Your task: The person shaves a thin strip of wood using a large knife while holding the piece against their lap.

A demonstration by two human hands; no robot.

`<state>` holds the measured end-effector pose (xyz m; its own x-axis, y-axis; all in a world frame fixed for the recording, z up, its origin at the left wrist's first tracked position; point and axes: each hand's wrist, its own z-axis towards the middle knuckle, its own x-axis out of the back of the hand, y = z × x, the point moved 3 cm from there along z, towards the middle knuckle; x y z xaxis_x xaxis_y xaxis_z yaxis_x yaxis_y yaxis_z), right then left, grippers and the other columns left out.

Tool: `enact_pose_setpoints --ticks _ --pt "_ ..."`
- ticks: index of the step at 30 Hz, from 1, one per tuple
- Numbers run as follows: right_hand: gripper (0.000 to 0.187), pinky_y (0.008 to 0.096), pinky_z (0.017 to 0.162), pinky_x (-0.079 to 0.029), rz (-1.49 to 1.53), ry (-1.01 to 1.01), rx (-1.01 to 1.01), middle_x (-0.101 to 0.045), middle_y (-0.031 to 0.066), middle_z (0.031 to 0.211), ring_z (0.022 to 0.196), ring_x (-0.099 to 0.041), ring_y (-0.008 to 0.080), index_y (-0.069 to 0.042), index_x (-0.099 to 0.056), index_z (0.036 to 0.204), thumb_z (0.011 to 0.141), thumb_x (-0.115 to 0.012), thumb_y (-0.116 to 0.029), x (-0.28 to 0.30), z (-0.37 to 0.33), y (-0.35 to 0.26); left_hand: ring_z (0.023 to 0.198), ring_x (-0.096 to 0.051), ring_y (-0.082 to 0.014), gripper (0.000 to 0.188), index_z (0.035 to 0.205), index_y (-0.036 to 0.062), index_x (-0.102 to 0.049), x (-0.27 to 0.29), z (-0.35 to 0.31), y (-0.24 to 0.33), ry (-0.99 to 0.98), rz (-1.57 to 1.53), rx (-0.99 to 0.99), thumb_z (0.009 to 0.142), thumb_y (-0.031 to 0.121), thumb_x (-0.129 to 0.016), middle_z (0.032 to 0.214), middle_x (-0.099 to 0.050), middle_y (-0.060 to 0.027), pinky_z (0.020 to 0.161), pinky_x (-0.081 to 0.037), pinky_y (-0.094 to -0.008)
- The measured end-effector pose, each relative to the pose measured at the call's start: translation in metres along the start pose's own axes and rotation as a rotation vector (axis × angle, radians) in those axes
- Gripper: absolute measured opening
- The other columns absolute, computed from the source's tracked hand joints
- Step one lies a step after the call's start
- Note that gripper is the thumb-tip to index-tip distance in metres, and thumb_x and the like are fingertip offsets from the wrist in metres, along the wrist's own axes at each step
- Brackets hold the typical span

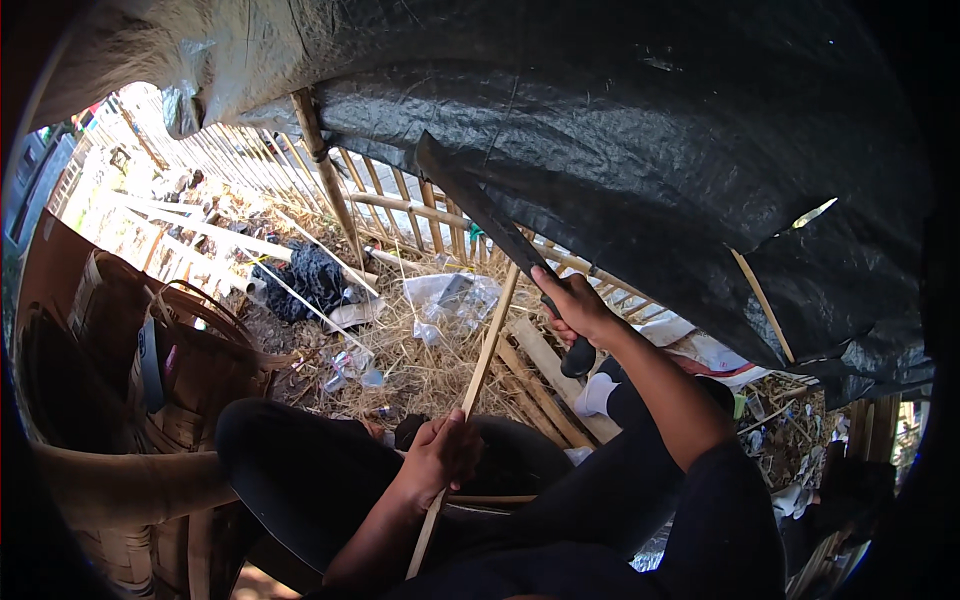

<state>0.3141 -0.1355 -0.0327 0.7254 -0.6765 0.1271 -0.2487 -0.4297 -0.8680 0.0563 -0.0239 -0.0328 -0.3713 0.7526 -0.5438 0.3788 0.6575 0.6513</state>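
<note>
My left hand (441, 452) is closed round a long, pale bamboo strip (482, 370), which slants up and away from my lap. In my right hand (578, 308) is a machete, gripped by its black handle (577, 358). The dark machete blade (480, 208) points up and to the left, over the far part of the strip. The strip's far end meets or passes just under the blade near my right fingers; whether they touch I cannot tell.
A black tarpaulin (640, 150) hangs low ahead and right. Behind it runs a bamboo fence (400, 195). Straw, clear plastic and a dark cloth (300, 280) litter the ground. A woven basket (185, 350) and a thick bamboo pole (140, 485) are at left; wooden planks (555, 370) lie ahead.
</note>
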Motion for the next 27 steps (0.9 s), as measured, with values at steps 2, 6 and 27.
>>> enact_pose_setpoints --ticks 2,6,27 --pt "0.063 0.0274 0.033 -0.030 0.012 0.005 -0.010 -0.036 -0.0010 0.043 0.032 -0.035 0.0099 -0.008 -0.042 0.058 0.092 -0.052 -0.060 -0.001 -0.003 0.000 0.042 -0.034 -0.0092 0.048 0.069 0.0116 -0.039 0.000 0.000 -0.001 -0.006 -0.006 0.012 0.103 0.044 -0.037 0.055 -0.034 0.0019 0.036 -0.030 -0.0223" --pt "0.064 0.0272 0.033 -0.030 -0.014 0.033 0.007 -0.037 -0.0012 0.043 0.032 -0.036 0.0096 -0.008 -0.043 0.057 0.091 -0.052 -0.062 0.004 -0.005 -0.002 0.042 -0.033 -0.0088 0.047 0.069 0.0128 -0.037 -0.001 -0.003 -0.004 -0.035 -0.047 0.067 0.104 0.044 -0.036 0.055 -0.032 0.0029 0.037 -0.029 -0.0227" --pt "0.074 0.0389 0.051 -0.045 -0.537 0.108 0.593 -0.053 0.0083 0.048 0.050 -0.057 0.0197 0.002 -0.061 0.061 0.083 -0.057 -0.069 -0.022 0.013 0.003 0.041 -0.031 -0.0081 0.042 0.072 0.0157 -0.040 0.001 0.008 -0.002 -0.027 -0.063 -0.002 0.101 0.046 -0.041 0.057 -0.031 0.0051 0.034 -0.025 -0.0226"
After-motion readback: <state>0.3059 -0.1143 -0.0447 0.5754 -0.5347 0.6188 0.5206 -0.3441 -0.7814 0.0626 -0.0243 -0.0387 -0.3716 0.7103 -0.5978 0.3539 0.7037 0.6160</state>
